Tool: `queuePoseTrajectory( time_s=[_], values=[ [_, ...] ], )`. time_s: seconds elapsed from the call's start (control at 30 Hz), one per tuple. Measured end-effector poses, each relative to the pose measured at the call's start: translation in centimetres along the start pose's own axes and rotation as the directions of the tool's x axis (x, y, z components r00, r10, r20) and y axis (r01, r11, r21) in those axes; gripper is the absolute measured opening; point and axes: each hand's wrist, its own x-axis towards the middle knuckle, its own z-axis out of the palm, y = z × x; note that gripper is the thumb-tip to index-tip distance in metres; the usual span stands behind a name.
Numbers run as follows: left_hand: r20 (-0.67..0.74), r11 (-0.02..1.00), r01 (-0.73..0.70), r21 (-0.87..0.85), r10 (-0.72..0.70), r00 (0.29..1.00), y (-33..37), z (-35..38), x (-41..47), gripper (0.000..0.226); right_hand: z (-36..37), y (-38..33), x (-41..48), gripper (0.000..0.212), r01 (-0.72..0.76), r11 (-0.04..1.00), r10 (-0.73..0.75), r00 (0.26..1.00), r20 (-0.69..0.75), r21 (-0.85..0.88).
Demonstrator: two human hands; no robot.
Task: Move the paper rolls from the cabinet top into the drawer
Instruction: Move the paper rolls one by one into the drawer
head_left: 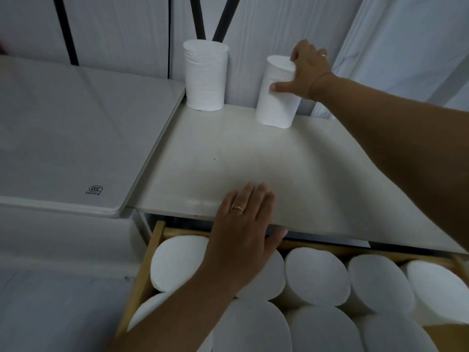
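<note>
Two white paper rolls stand at the back of the white cabinet top (228, 158). The left roll (205, 77) is upright and untouched. The right roll (275, 97) tilts toward me, and my right hand (307, 72) grips its top, thumb in front and fingers behind. My left hand (245, 224) rests flat on the cabinet's front edge, fingers apart, holding nothing. Below the edge the wooden drawer (146, 273) is pulled out and holds several white rolls (317, 275) standing on end.
A white table (66, 138) with a printed mark adjoins the cabinet on the left, slightly higher. White wall panels (121, 29) with black bars rise behind the rolls. A bare patch of drawer bottom (449, 336) shows at the lower right.
</note>
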Motion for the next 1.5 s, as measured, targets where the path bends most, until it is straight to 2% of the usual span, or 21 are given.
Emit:
queuePoseTrajectory(
  time_s=[0.07, 0.2, 0.37, 0.47, 0.6, 0.73, 0.87, 1.07, 1.2, 1.5],
  values=[
    [-0.001, 1.0, 0.001, -0.006, -0.001, 1.0, 0.0, -0.1, 0.0, 0.063, 0.0, -0.2, -0.2, 0.092, -0.008, 1.0, 0.008, 1.0, 0.013, -0.011],
    [-0.004, 1.0, 0.002, -0.01, -0.002, 1.0, 0.0, 0.0, 0.0, 0.063, -1.1, -0.8, -0.2, 0.093, -0.026, 0.994, 0.043, 0.984, 0.172, -0.102],
    [0.001, 1.0, 0.007, 0.009, -0.007, 1.0, 0.1, 0.0, 0.0, 0.063, -3.2, -1.4, -3.2, 0.085, -0.02, 0.994, -0.016, 0.949, 0.314, 0.111],
    [0.012, 1.0, 0.01, 0.022, -0.011, 1.0, 0.1, 0.0, -0.2, 0.065, -4.5, -1.1, -6.8, 0.083, 0.003, 0.98, -0.071, 0.942, 0.329, 0.2],
    [0.007, 0.998, 0.061, 0.02, -0.061, 0.998, 0.8, 0.0, -0.9, 0.071, -7.2, 0.1, -12.3, 0.077, 0.058, 0.979, -0.123, 0.933, 0.338, 0.197],
    [0.003, 0.995, 0.096, -0.032, -0.096, 0.995, 3.4, -0.2, -2.3, 0.08, -11.2, 2.8, -19.1, 0.075, 0.028, 0.98, -0.105, 0.914, 0.393, 0.196],
    [0.069, 0.998, -0.005, -0.069, 0.01, 0.998, 7.3, 0.0, -3.7, 0.089, -15.4, 5.6, -26.9, 0.077, 0.003, 0.985, -0.079, 0.899, 0.431, 0.174],
    [0.174, 0.966, -0.136, -0.22, 0.175, 0.969, 13.2, 1.0, -5.2, 0.085, -20.1, 9.0, -36.9, 0.079, -0.061, 0.986, -0.024, 0.865, 0.502, 0.152],
    [0.256, 0.961, -0.18, -0.21, 0.231, 0.939, 14.7, 2.1, -5.9, 0.082, -19.8, 11.3, -40.7, 0.08, -0.085, 0.989, 0.008, 0.85, 0.526, 0.122],
    [0.269, 0.968, -0.206, -0.14, 0.237, 0.933, 14.5, 2.1, -6.1, 0.083, -11.2, 13.9, -44.7, 0.087, -0.083, 0.997, 0.075, 0.847, 0.527, -0.009]
  ],
)
